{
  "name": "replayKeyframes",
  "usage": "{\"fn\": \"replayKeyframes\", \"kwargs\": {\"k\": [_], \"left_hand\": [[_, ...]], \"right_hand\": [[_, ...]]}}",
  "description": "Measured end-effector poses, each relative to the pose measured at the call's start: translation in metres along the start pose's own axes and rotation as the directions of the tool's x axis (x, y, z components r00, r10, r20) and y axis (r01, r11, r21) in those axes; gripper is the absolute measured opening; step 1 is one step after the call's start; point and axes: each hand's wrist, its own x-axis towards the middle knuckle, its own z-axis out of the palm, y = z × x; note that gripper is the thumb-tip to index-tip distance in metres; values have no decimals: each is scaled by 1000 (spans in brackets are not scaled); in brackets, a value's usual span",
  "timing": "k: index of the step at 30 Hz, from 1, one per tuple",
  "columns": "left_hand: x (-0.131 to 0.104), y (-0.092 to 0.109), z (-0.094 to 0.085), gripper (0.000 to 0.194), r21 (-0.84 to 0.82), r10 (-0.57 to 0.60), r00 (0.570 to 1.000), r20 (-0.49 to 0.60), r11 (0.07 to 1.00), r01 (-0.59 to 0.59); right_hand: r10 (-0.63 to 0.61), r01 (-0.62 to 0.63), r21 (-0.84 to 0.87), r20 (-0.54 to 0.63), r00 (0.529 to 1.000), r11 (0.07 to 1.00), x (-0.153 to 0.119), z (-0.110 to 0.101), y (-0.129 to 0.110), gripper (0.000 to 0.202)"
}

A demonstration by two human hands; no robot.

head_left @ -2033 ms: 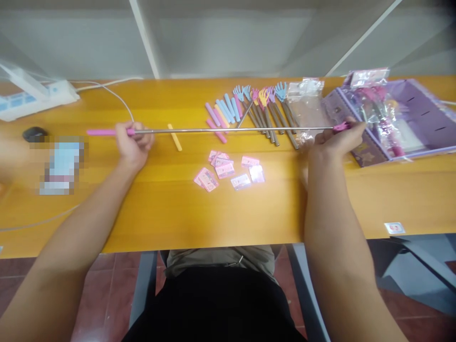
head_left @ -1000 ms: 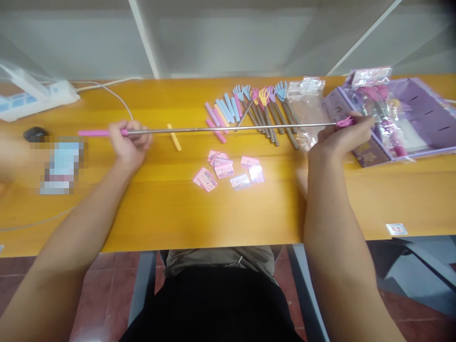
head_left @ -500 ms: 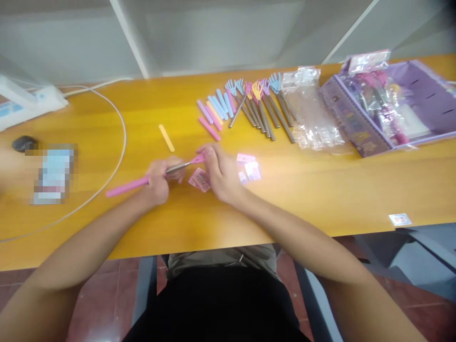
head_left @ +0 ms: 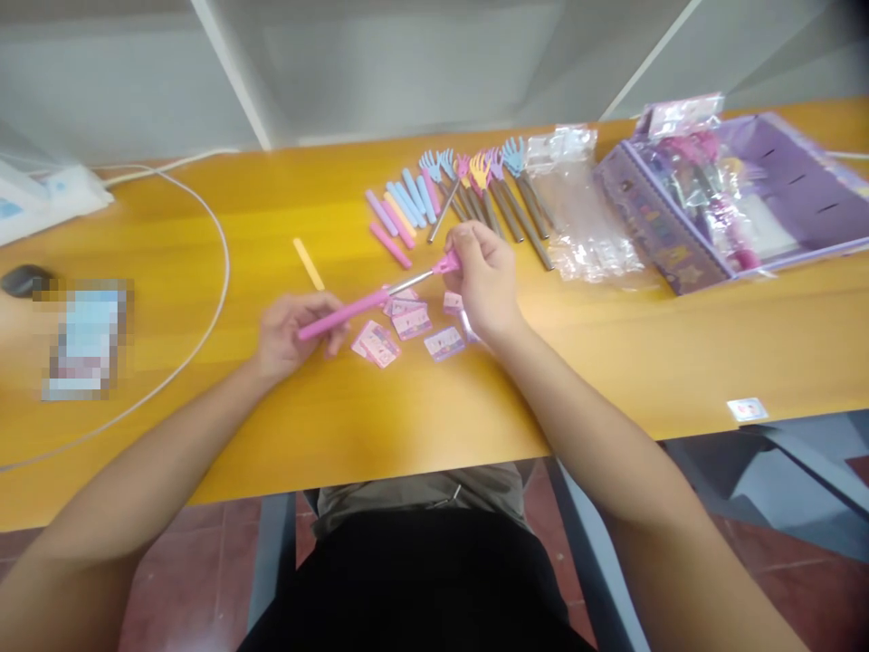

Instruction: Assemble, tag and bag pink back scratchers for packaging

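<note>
A back scratcher (head_left: 346, 314) with a pink handle and a thin metal shaft slants up to the right between my hands. My right hand (head_left: 487, 276) is closed around its pink head, which is mostly hidden by the fingers. Loosely curled about the end of the handle is my left hand (head_left: 289, 333), the handle lying across its fingers. Beneath the scratcher, small pink printed cards (head_left: 377, 344) lie on the table, and a purple-edged card (head_left: 444, 343) lies below my right hand.
Behind my hands are coloured handle sleeves (head_left: 413, 199), back scratchers with bare metal shafts (head_left: 533, 213) and clear plastic bags (head_left: 584, 231). A purple box (head_left: 706, 263) with bagged scratchers stands right. A yellow strip (head_left: 309, 264), phone (head_left: 88, 340), mouse (head_left: 25, 280) and cable (head_left: 221, 299) lie left.
My right hand has moved up and right, drawing the scratcher along. My left hand has shifted from the metal shaft to the handle's end and loosened. More cards show.
</note>
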Motion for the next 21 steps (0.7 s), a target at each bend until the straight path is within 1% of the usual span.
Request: {"fn": "replayKeyframes", "kwargs": {"k": [1,2,4,6,8,9,11,12,14,16,17,19,21], "left_hand": [[2,1,-2,75,6,-55,997,61,998,55],[3,2,-3,72,25,-110,988,109,994,108],[1,2,-4,55,81,-206,965,160,977,196],[-2,1,-5,42,118,-268,944,190,961,250],[-5,-1,-7,41,106,-287,931,225,957,270],[-5,-2,-9,42,83,-281,930,238,960,269],[-5,-4,-11,44,36,-265,931,252,964,265],[-4,-5,-12,44,15,-256,932,258,965,261],[-3,-6,-12,40,-23,-238,940,245,968,251],[-2,-5,-10,37,-56,-233,946,225,966,251],[-2,-5,-9,38,-75,-233,948,217,964,255],[-1,-3,-6,40,-110,-240,949,203,958,265],[0,-1,-3,39,-133,-244,953,178,954,269]], "right_hand": [[-8,8,-15,10,1000,1000,1,-3,-1,57],[-14,14,-26,28,1000,1000,2,-4,-2,58],[-14,17,-27,73,997,999,-1,-4,-4,60],[1,1,-20,112,994,1000,-4,-2,-6,65],[-3,9,-48,126,992,999,-4,-4,-6,72],[-23,34,-89,127,992,995,-3,-7,-5,74],[-94,126,-237,142,985,963,2,-17,-3,77],[-135,187,-341,172,976,921,4,-23,-2,77],[-185,305,-551,264,947,777,8,-33,-1,77],[-184,385,-680,350,918,625,9,-38,-1,73],[-178,404,-712,374,910,574,8,-38,-1,69],[-172,415,-747,385,907,520,6,-36,0,58],[-177,400,-778,361,916,484,7,-37,1,46]]}}
